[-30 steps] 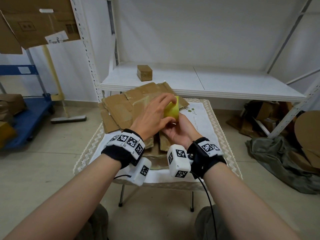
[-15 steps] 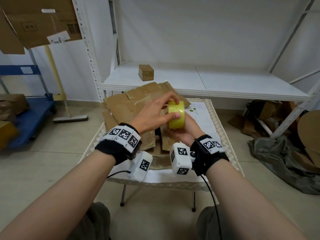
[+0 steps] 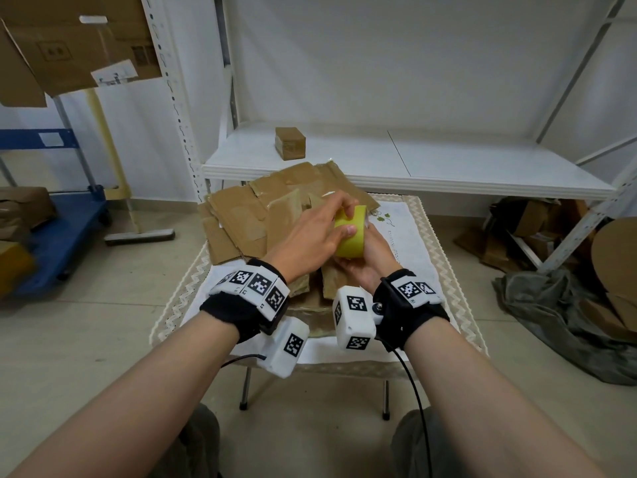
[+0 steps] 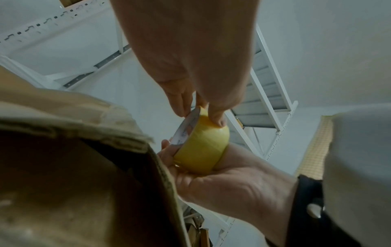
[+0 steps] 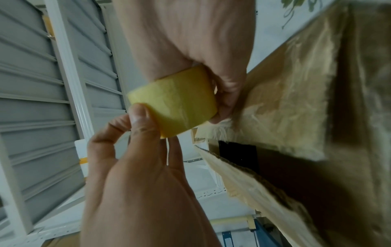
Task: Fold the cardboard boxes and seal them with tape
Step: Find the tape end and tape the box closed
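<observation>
A yellow tape roll is held in both hands above the small table. My right hand cups it from below, thumb pressed on its outer band. My left hand grips it from above, thumb on the yellow band and fingers on the upper rim. In the left wrist view the tape roll shows its white core edge. Flattened cardboard boxes lie piled on the table under and behind the hands. One small folded box stands on the white shelf.
The table has a white cloth and lace edging. The white shelf board runs behind it at about the same height. A blue cart with boxes stands to the left, a broom beside it. Cardboard scraps and a grey sheet lie on the floor at the right.
Both hands have turned the tape roll, so its yellow band now faces me. The left fingers have slid over the top of the roll. The hands stay above the cardboard pile.
</observation>
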A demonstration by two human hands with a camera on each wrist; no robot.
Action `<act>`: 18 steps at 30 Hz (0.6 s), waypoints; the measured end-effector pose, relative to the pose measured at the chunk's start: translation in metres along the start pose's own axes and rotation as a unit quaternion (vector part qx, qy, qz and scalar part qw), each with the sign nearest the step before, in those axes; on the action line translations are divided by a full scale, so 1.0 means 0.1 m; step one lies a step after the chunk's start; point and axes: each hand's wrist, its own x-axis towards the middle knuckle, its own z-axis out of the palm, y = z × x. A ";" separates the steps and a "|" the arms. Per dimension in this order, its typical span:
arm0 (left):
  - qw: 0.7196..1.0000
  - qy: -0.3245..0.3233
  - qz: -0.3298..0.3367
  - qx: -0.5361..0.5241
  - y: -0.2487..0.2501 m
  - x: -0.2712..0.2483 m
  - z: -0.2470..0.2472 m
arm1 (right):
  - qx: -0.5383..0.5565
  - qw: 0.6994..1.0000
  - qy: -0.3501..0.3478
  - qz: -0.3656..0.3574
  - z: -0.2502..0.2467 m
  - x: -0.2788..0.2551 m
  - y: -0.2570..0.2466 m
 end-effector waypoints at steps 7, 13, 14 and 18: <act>1.000 0.003 -0.003 0.004 -0.01 0.00 0.02 | 0.014 1.000 0.007 0.017 -0.03 0.01 0.01; 0.997 0.016 0.044 0.055 -0.03 -0.03 0.02 | 0.011 0.999 0.020 0.033 -0.01 0.01 0.04; 0.996 0.018 0.052 0.067 -0.04 -0.04 0.02 | 0.009 0.999 0.022 0.040 -0.02 0.02 0.05; 0.990 -0.021 0.061 0.129 -0.08 -0.07 -0.01 | 0.001 0.998 0.026 0.064 -0.03 -0.01 0.08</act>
